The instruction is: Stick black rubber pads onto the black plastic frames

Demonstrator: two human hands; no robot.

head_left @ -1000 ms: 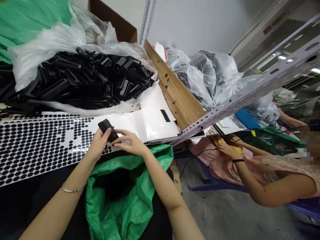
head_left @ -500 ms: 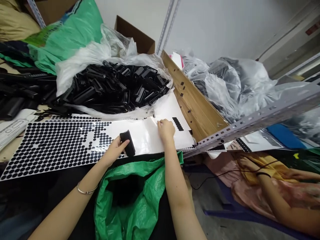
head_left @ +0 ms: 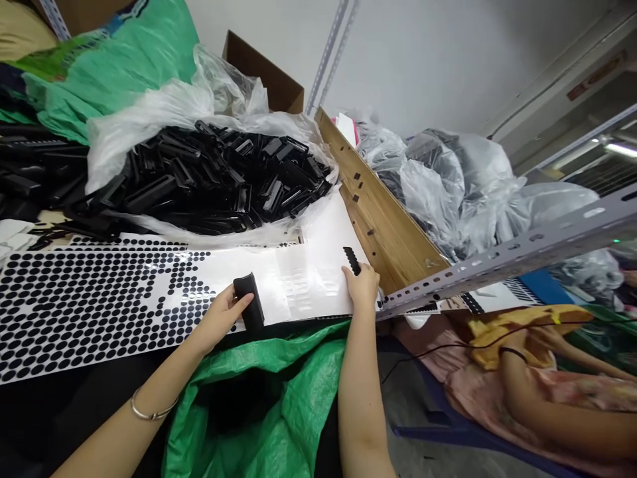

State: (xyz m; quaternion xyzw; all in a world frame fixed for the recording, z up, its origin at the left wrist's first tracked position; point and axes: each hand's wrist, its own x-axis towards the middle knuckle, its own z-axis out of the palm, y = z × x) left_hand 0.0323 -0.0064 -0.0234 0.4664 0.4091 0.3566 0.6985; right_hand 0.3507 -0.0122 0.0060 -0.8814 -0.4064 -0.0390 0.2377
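Head view, black piece [head_left: 249, 307] pinched in left hand [head_left: 221, 315], right hand [head_left: 364, 287] curled at strip [head_left: 351, 258]

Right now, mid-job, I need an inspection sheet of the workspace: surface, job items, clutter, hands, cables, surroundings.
Surface: white sheeting along the near edge; its left part bears black dots, with gaps among them.
Job items: one black part; a wavy-edged black strip on the white at right.
Clutter: heap of black plastic pieces with clear plastic around it; open green sack below the near edge.
Hands: left fingers hold the black part; right fingers are at the strip, grip unclear.
Cables: one thin dark cable, lower right.
Surroundings: perforated metal bar; co-worker's arm beyond, beside yellow cloth.
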